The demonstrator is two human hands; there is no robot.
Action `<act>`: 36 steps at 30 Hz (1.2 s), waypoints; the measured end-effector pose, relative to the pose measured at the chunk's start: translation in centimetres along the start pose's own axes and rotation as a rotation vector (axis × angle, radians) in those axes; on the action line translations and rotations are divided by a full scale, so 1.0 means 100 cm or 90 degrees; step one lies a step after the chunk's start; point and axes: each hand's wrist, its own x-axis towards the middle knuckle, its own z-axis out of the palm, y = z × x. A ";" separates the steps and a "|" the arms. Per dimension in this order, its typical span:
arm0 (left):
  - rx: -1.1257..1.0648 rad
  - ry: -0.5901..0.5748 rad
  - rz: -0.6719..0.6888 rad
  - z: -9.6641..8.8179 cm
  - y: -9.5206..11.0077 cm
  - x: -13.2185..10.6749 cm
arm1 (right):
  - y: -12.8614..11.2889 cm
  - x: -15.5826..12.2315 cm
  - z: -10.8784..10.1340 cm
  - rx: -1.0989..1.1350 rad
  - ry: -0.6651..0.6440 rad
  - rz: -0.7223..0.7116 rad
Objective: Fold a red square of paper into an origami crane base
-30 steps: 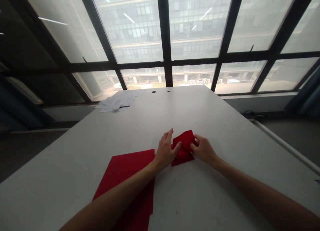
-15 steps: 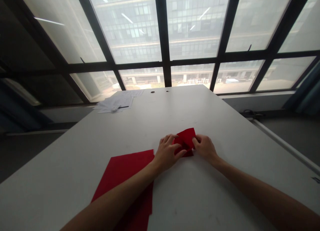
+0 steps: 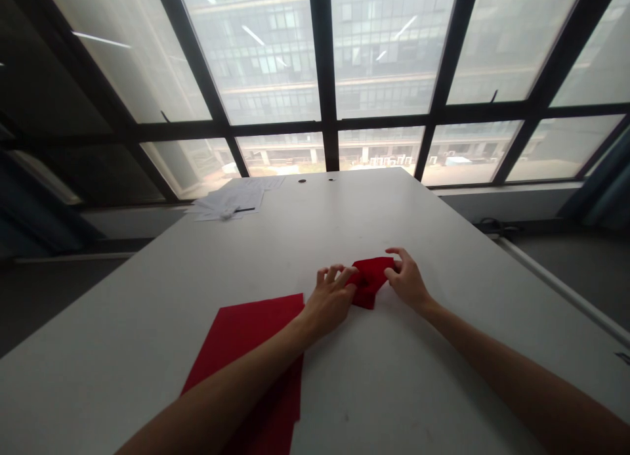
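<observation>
Evidently, the red paper (image 3: 370, 283) is already folded small and is pinched on the table (image 3: 418, 205) by the left hand (image 3: 333, 296) (grip of the right hand (image 3: 406, 279) wide, merely touching it), while flat red sheets (image 3: 236, 337) are left unfolded.

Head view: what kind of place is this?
Likely an office or meeting room: a long white table, a wall of tall dark-framed windows facing another office block, and loose papers at the table's far end.
</observation>
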 end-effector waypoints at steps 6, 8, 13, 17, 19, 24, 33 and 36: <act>-0.074 0.013 -0.074 0.010 -0.011 0.001 | 0.004 0.000 -0.001 -0.037 0.038 -0.067; -0.091 0.018 -0.083 0.013 -0.015 0.001 | 0.004 0.001 -0.005 -0.063 0.039 -0.178; -0.081 0.015 -0.086 0.014 -0.020 0.000 | -0.010 -0.001 -0.021 -0.206 -0.037 -0.410; -0.022 0.015 -0.066 0.011 -0.021 0.000 | -0.029 -0.011 -0.025 -0.438 -0.135 -0.553; 0.012 0.018 -0.051 0.009 -0.020 0.000 | -0.036 -0.015 -0.023 -0.534 -0.153 -0.568; 0.053 0.015 -0.029 0.006 -0.019 0.000 | -0.038 -0.016 -0.019 -0.590 -0.203 -0.591; 0.060 0.018 -0.022 0.006 -0.019 0.000 | -0.034 -0.011 -0.023 -0.526 -0.259 -0.582; 0.067 0.018 -0.023 0.005 -0.018 0.000 | -0.031 -0.009 -0.024 -0.507 -0.249 -0.552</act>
